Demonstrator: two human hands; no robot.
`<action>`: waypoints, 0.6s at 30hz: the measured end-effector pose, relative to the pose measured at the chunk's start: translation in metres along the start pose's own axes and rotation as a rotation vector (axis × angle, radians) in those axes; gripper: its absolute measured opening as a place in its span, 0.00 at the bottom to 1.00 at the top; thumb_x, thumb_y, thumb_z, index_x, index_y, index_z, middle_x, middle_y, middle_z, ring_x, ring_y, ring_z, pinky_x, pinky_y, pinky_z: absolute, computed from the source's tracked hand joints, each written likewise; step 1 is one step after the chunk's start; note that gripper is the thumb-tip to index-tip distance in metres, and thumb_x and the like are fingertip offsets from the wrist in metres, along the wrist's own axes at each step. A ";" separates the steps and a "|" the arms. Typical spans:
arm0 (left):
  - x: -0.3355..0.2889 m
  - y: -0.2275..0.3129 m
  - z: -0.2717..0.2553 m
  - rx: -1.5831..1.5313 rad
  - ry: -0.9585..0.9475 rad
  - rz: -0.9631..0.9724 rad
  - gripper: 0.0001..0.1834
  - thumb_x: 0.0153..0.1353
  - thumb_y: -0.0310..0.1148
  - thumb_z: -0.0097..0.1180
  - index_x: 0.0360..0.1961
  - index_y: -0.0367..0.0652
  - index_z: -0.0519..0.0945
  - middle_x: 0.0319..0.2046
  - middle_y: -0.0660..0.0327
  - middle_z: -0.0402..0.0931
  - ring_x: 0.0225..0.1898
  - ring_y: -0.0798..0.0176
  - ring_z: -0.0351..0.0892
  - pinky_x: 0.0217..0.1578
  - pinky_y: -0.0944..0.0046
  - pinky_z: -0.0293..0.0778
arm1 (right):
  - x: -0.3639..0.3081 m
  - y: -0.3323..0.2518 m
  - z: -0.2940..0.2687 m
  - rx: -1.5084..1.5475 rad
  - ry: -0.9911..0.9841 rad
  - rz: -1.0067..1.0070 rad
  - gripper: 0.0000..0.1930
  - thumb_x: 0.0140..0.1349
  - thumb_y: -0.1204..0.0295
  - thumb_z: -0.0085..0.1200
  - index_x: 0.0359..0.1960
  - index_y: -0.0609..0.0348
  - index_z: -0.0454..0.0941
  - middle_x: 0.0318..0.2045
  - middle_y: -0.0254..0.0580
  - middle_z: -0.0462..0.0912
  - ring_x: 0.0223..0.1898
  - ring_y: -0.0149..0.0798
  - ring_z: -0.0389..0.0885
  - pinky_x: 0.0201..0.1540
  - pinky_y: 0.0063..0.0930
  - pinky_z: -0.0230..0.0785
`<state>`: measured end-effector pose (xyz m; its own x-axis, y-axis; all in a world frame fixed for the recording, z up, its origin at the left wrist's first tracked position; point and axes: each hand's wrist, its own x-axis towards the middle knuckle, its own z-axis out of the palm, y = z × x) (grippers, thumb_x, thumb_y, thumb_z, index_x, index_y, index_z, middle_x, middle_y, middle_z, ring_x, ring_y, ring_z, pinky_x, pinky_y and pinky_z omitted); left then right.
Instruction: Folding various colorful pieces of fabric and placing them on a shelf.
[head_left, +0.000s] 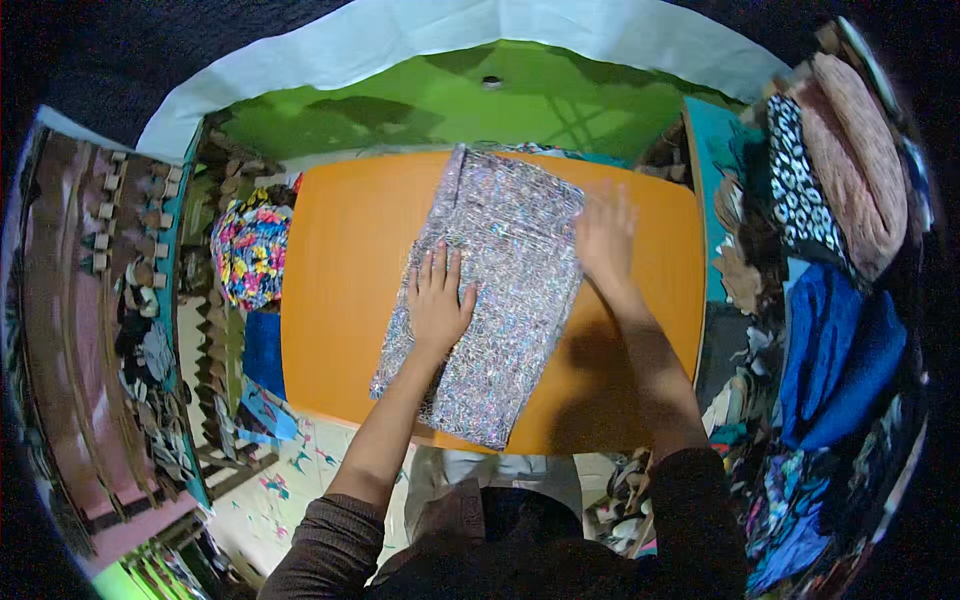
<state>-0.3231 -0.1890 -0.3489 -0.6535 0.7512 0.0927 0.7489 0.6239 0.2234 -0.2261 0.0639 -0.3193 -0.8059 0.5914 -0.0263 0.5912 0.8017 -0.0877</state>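
Observation:
A folded piece of silvery-grey speckled fabric lies lengthwise on the orange table. Its lower end hangs slightly past the table's near edge. What kind of garment it is, if any, I cannot tell. My left hand rests flat on the left part of the fabric, fingers stretched out and pointing away from me. Beside the fabric's upper right edge is my right hand, a little blurred by motion, with its fingers extended and nothing visible in them. Whether it touches the fabric's edge is unclear.
A bright flowered cloth bundle sits just left of the table. On the right are a stack with a pink fuzzy cloth, a black-and-white spotted cloth and a blue cloth. Shelving stands at far left.

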 end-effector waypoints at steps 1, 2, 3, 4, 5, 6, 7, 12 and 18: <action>-0.002 -0.004 -0.001 0.023 0.014 -0.008 0.30 0.58 0.45 0.45 0.60 0.45 0.62 0.63 0.55 0.53 0.64 0.50 0.51 0.61 0.47 0.46 | -0.017 -0.022 -0.020 0.123 -0.427 -0.177 0.21 0.59 0.64 0.41 0.50 0.64 0.70 0.55 0.51 0.67 0.59 0.52 0.60 0.57 0.59 0.47; 0.001 0.003 0.001 0.028 0.028 0.005 0.29 0.59 0.46 0.44 0.60 0.46 0.62 0.64 0.56 0.52 0.63 0.51 0.52 0.61 0.46 0.46 | -0.054 -0.038 0.008 0.040 0.016 -0.294 0.19 0.59 0.63 0.42 0.49 0.61 0.71 0.56 0.52 0.67 0.60 0.50 0.59 0.57 0.58 0.47; -0.003 0.008 -0.002 0.123 0.045 0.027 0.28 0.59 0.44 0.43 0.60 0.47 0.62 0.64 0.55 0.52 0.64 0.50 0.50 0.61 0.44 0.44 | -0.080 -0.058 0.004 0.385 -0.135 -0.379 0.19 0.58 0.63 0.43 0.49 0.59 0.71 0.56 0.51 0.67 0.60 0.49 0.59 0.57 0.57 0.49; -0.009 0.012 -0.004 0.113 0.042 0.054 0.28 0.59 0.44 0.43 0.60 0.47 0.62 0.64 0.55 0.52 0.64 0.50 0.50 0.61 0.44 0.44 | -0.113 -0.075 0.015 0.386 -0.062 -0.523 0.19 0.58 0.63 0.43 0.51 0.55 0.71 0.56 0.50 0.66 0.60 0.48 0.59 0.57 0.56 0.49; -0.017 0.015 -0.006 0.098 -0.017 0.185 0.28 0.59 0.44 0.43 0.60 0.48 0.62 0.64 0.55 0.52 0.64 0.50 0.50 0.61 0.43 0.43 | -0.134 -0.084 0.028 0.380 0.010 -0.666 0.20 0.58 0.63 0.44 0.52 0.51 0.70 0.57 0.49 0.65 0.61 0.47 0.59 0.57 0.55 0.49; -0.028 0.013 -0.010 0.088 -0.077 0.311 0.27 0.60 0.44 0.42 0.60 0.49 0.62 0.64 0.54 0.51 0.64 0.50 0.49 0.61 0.42 0.43 | -0.139 -0.082 0.033 0.377 0.015 -0.643 0.20 0.58 0.63 0.44 0.52 0.51 0.70 0.57 0.49 0.65 0.61 0.47 0.59 0.57 0.55 0.49; -0.042 0.001 -0.014 0.050 -0.147 0.343 0.26 0.60 0.43 0.42 0.59 0.50 0.63 0.64 0.54 0.51 0.64 0.50 0.49 0.61 0.42 0.42 | -0.144 -0.079 0.034 0.354 -0.017 -0.675 0.21 0.58 0.62 0.44 0.54 0.48 0.68 0.58 0.47 0.64 0.61 0.46 0.58 0.58 0.55 0.48; -0.072 -0.059 -0.045 0.105 -0.292 0.347 0.26 0.59 0.44 0.43 0.59 0.50 0.64 0.64 0.53 0.51 0.65 0.49 0.49 0.61 0.42 0.42 | -0.153 -0.041 0.046 -0.010 0.168 -0.063 0.24 0.57 0.59 0.46 0.57 0.45 0.64 0.61 0.47 0.59 0.63 0.46 0.54 0.63 0.55 0.40; -0.069 -0.131 -0.096 0.024 -0.513 0.740 0.30 0.57 0.52 0.45 0.61 0.57 0.62 0.64 0.56 0.50 0.65 0.51 0.48 0.62 0.44 0.41 | -0.208 -0.059 -0.021 0.159 -0.041 -0.303 0.27 0.56 0.57 0.48 0.58 0.49 0.63 0.62 0.49 0.56 0.63 0.47 0.54 0.62 0.57 0.40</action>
<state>-0.3868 -0.3430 -0.2913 0.1221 0.9628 -0.2409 0.9644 -0.0577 0.2581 -0.0926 -0.1046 -0.2874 -0.9466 0.3221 -0.0148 0.3153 0.9151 -0.2513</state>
